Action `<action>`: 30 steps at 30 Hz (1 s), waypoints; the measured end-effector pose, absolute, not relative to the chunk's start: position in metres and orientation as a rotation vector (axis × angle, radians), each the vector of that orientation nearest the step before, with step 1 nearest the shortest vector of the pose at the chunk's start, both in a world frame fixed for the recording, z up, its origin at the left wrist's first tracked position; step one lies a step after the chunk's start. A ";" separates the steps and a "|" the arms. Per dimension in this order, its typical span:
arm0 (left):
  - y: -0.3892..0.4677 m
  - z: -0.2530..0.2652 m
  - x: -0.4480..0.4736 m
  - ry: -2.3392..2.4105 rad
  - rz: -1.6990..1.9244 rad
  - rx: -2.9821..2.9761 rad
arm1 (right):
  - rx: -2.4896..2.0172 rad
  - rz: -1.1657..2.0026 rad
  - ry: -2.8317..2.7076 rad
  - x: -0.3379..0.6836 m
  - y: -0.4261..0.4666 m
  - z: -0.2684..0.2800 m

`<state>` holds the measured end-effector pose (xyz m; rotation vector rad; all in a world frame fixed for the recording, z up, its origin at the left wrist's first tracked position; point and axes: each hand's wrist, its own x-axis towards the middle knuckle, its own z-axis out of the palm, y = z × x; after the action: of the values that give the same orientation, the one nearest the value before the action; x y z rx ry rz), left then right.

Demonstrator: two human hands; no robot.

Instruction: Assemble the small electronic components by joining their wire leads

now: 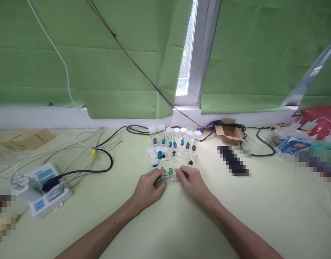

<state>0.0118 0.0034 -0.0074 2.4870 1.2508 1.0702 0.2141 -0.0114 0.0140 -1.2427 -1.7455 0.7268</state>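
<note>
Between my hands lies a small clear plastic bag [169, 177] with green pieces and thin metal pins in it. My left hand [150, 185] is closed on the bag's left end. At its right end, the fingers of my right hand [192, 180] pinch the plastic. Just beyond stands a row of clear tubes [169, 138] with white caps, holding blue or dark pieces with metal parts. In front of the tubes lie loose white caps [153, 158], a blue piece [160, 155] and black pieces with bent wires [191, 162].
A white power strip [50, 187] with plugs and cables sits at left, near cardboard boxes [26, 139]. Black cables [138, 129] run along the wall. An open carton [230, 133] stands back right, with plastic bags [289, 140] farther right. Blurred dark patches [234, 162] lie on the table.
</note>
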 end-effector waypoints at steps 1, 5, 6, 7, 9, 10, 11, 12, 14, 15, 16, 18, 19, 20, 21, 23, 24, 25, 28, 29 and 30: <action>0.003 -0.007 0.012 1.248 1.069 2.490 | -1.232 0.735 -1.750 0.214 -0.011 0.013; 0.004 -0.007 0.012 1.236 1.046 2.495 | -1.203 0.725 -1.771 0.215 -0.012 0.013; 0.004 -0.006 0.012 1.234 1.041 2.497 | -1.199 0.728 -1.776 0.215 -0.012 0.013; 0.004 -0.006 0.012 1.233 1.036 2.500 | -1.198 0.734 -1.779 0.216 -0.012 0.014; 0.004 -0.005 0.013 1.227 1.027 2.505 | -1.199 0.753 -1.779 0.216 -0.013 0.014; 0.004 -0.004 0.013 1.223 1.025 2.507 | -1.201 0.763 -1.777 0.216 -0.013 0.014; 0.004 -0.004 0.013 1.219 1.025 2.509 | -1.203 0.773 -1.775 0.216 -0.013 0.014; 0.003 -0.003 0.013 1.215 1.022 2.511 | -1.206 0.783 -1.774 0.216 -0.013 0.014; 0.003 -0.002 0.013 1.208 1.011 2.516 | -1.208 0.799 -1.773 0.216 -0.013 0.014; 0.003 -0.002 0.012 1.207 1.006 2.517 | -1.208 0.802 -1.773 0.216 -0.013 0.014; 0.003 -0.002 0.012 1.206 1.001 2.518 | -1.206 0.804 -1.774 0.216 -0.012 0.014; 0.003 -0.003 0.012 1.208 0.999 2.516 | -1.202 0.806 -1.773 0.216 -0.012 0.014; 0.004 -0.003 0.012 1.211 1.007 2.512 | -1.202 0.807 -1.772 0.216 -0.012 0.014; 0.004 -0.003 0.012 1.215 1.016 2.507 | -1.202 0.806 -1.767 0.216 -0.012 0.014; 0.004 -0.004 0.012 1.217 1.025 2.501 | -1.205 0.802 -1.760 0.215 -0.012 0.014; 0.004 -0.004 0.012 1.223 1.044 2.486 | -1.209 0.784 -1.740 0.214 -0.013 0.014; 0.004 -0.004 0.012 1.224 1.052 2.482 | -1.211 0.771 -1.730 0.213 -0.013 0.013; 0.003 -0.004 0.012 1.225 1.058 2.479 | -1.211 0.756 -1.725 0.212 -0.013 0.013; 0.003 -0.004 0.012 1.228 1.069 2.477 | -1.208 0.717 -1.737 0.211 -0.014 0.012; 0.003 -0.005 0.013 1.230 1.073 2.477 | -1.208 0.707 -1.747 0.210 -0.014 0.012; 0.003 -0.005 0.013 1.234 1.078 2.475 | -1.207 0.701 -1.754 0.210 -0.014 0.012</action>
<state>0.0131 0.0034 -0.0048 2.4750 1.2338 1.0776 0.2104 -0.0136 0.0117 -1.2074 -1.7541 0.7010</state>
